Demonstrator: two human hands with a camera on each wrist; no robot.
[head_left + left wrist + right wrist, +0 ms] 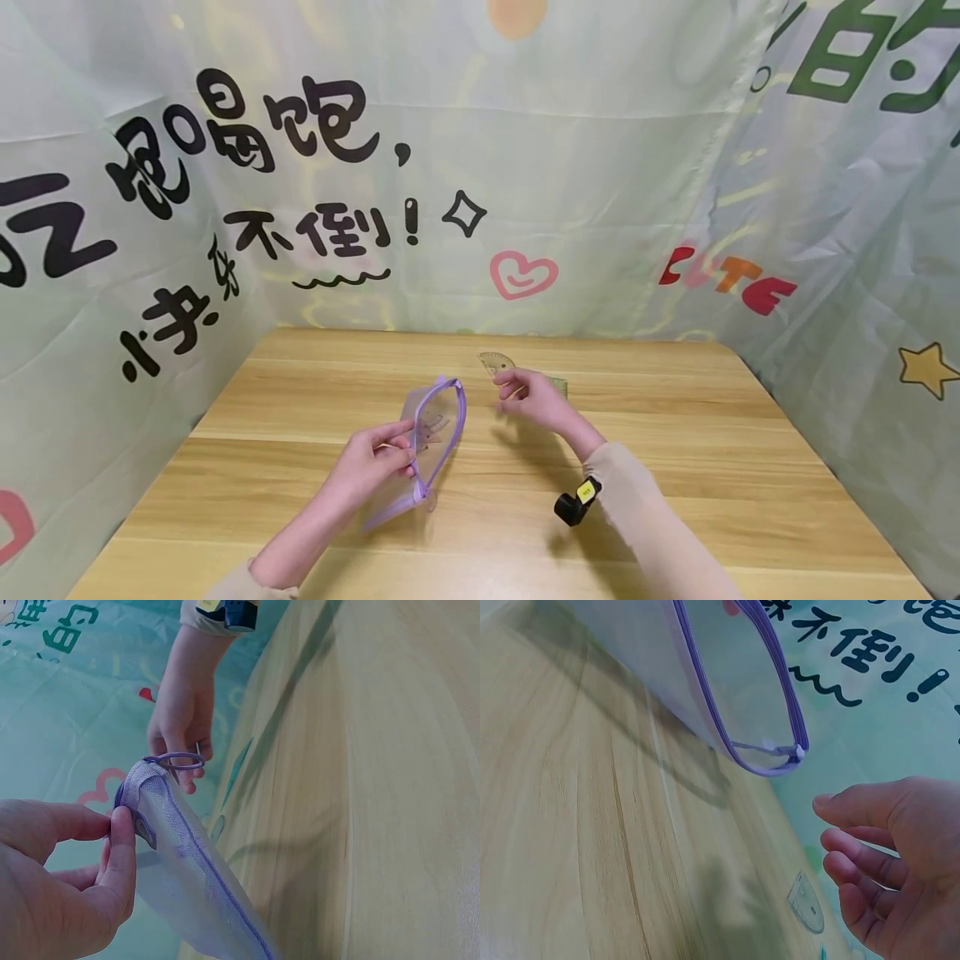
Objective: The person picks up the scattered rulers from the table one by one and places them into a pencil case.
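My left hand (pixel 375 458) pinches the edge of a clear zip pouch (pixel 444 437) with purple trim, held up over the table with its mouth gaping to the right. Faint dark marks show through its side. Thumb and fingertips meet on the pouch edge (pixel 142 787) in the left wrist view. To the right of the mouth, my right hand (pixel 536 400) hovers with loosely bent fingers; nothing is between them in the right wrist view. Beyond it lies a clear protractor (pixel 497 362). A greenish see-through flat piece (pixel 559 386) with a straight edge is partly hidden behind that hand.
The wooden table (pixel 675 467) is enclosed by printed cloth (pixel 585 192) at the back and both sides. A small black camera (pixel 576 503) sits on the right sleeve. A small loop (pixel 431 500) hangs at the pouch's near end.
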